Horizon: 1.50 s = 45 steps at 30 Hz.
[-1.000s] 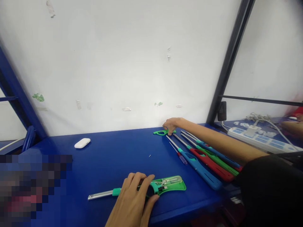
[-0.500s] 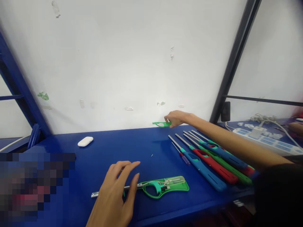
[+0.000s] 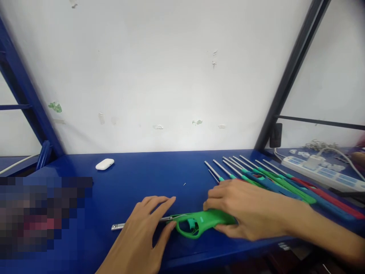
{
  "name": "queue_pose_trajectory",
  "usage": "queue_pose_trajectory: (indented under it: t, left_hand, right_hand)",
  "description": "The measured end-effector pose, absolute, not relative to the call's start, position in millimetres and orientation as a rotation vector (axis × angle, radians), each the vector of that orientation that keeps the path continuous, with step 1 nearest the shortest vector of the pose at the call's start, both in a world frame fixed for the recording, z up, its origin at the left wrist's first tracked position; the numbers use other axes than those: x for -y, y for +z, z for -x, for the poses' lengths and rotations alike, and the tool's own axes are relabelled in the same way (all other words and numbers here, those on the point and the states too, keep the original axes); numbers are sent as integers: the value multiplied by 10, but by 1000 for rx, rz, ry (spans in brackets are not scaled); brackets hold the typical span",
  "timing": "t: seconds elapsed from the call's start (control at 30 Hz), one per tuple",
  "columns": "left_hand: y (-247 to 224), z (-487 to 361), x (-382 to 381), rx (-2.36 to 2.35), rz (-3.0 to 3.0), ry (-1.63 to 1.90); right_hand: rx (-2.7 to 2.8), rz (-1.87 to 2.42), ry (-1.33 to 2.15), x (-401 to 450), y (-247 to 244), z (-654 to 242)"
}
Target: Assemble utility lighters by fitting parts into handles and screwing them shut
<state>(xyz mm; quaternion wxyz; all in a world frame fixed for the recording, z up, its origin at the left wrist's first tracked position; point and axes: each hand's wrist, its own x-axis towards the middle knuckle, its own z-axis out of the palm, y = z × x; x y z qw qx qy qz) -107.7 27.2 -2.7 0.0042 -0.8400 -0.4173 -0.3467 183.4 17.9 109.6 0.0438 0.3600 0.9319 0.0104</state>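
Observation:
A green shell half [image 3: 212, 220] lies over the open handle of a lighter on the blue table, its teal trigger [image 3: 191, 223] showing in the loop. My right hand [image 3: 242, 209] grips the shell's right end between thumb and fingers. Thumb and fingers apart, my left hand [image 3: 142, 232] is over the lighter's metal rod [image 3: 118, 227], beside the handle's left end; whether it touches the rod is hidden. Several long lighters with red, blue and green handles [image 3: 310, 198] lie in a row at the right, partly behind my right hand and forearm.
On the blue table [image 3: 159, 175] a white case [image 3: 105, 164] lies at the back left. A small pin-like piece [image 3: 184, 184] lies mid-table. A power strip [image 3: 322, 171] with a plug is at the far right. A pixelated area covers the lower left.
My right hand has come from the back of the table, near the wall, to the front, bringing the green shell half onto the open handle. The left hand has barely moved.

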Motion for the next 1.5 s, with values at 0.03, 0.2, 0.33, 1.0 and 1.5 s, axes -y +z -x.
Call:
queue_pose_trajectory:
  t: [0.03, 0.2, 0.33, 1.0, 1.5]
  left_hand:
    - [-39, 1083, -274, 1295, 2671, -1060]
    - [13, 1080, -296, 1283, 2799, -1015]
    - [19, 1075, -335, 1301, 2848, -995]
    - [27, 1048, -389, 1280, 2890, -957]
    - [-64, 975, -368, 1197, 2833, -867]
  right_hand:
    - [-2855, -1083, 36, -164, 1071, -1819]
    - [-2850, -1050, 50, -233, 1027, -1797]
    - [-2851, -1091, 0, -280, 1002, -1826]
    - [-2879, -1118, -104, -233, 939, -1871]
    - [-2880, -1219, -178, -160, 830, -1853]
